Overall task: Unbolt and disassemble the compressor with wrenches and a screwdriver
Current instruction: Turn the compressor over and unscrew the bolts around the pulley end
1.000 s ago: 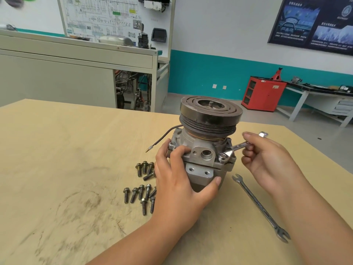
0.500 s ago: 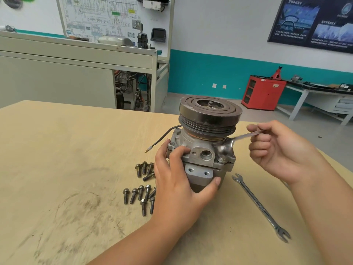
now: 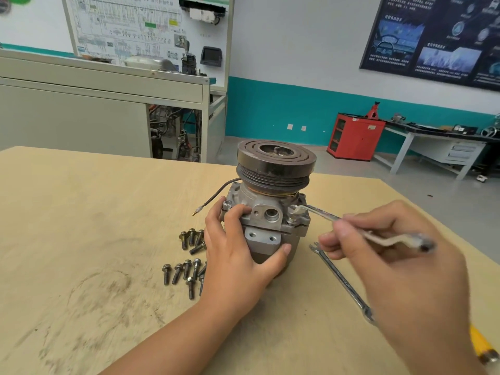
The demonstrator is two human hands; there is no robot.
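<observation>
The compressor (image 3: 270, 207) stands upright on the wooden table (image 3: 81, 212), its dark grooved pulley on top. My left hand (image 3: 238, 253) grips the grey housing from the front left, thumb on the lower body. My right hand (image 3: 392, 255) holds a small silver wrench (image 3: 322, 213); its head sits at a bolt on the housing's right flange, and its blurred ring end sticks out over my fingers. A black wire with a brass tip (image 3: 213, 197) hangs off the compressor's left side.
Several loose bolts (image 3: 186, 261) lie in two clusters left of the compressor. A long open-ended wrench (image 3: 343, 282) lies on the table at the right, partly under my right hand. A yellow-handled tool (image 3: 483, 345) shows at the lower right edge.
My right hand swung the small wrench's handle first away from me, then down and toward me; its head stays near the right flange bolt. The left hand keeps its hold.
</observation>
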